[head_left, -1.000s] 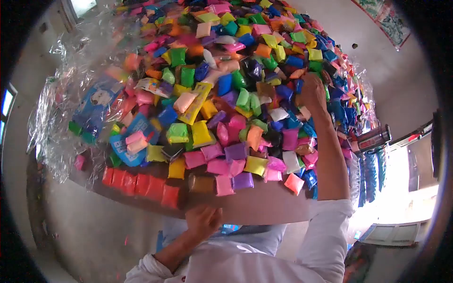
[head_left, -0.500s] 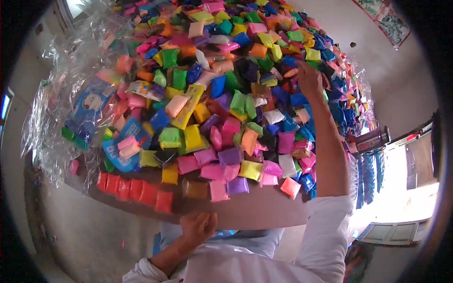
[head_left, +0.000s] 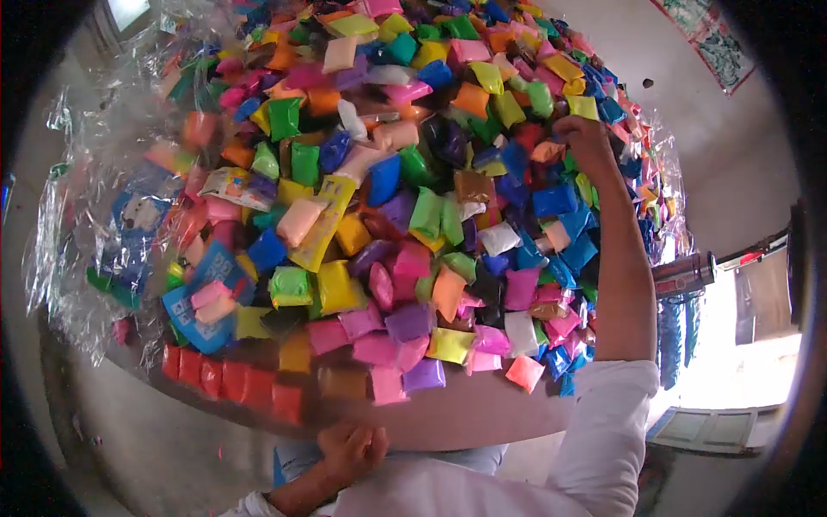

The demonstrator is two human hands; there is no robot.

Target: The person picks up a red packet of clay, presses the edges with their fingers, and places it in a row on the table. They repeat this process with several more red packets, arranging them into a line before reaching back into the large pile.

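My left hand is curled into a loose fist by the table's front edge, with nothing showing in it. Nearest to it are a brown packet and a row of several red packets. At the right of a large heap of small colorful packets, my right hand reaches in with bent fingers. Its fingertips are partly hidden, so what they grip, if anything, cannot be made out. Just below them lies a peach packet; a yellow packet is above the hand, and a red packet to their left.
Crumpled clear plastic drapes over the left side of the brown table. Blue printed cards and a yellow printed strip lie among the packets. A dark cylindrical object is beyond the right edge.
The view has shifted, with the near edge lower in the picture. Packets around my right fingertips have moved, and a red one now shows there. My left hand remains closed.
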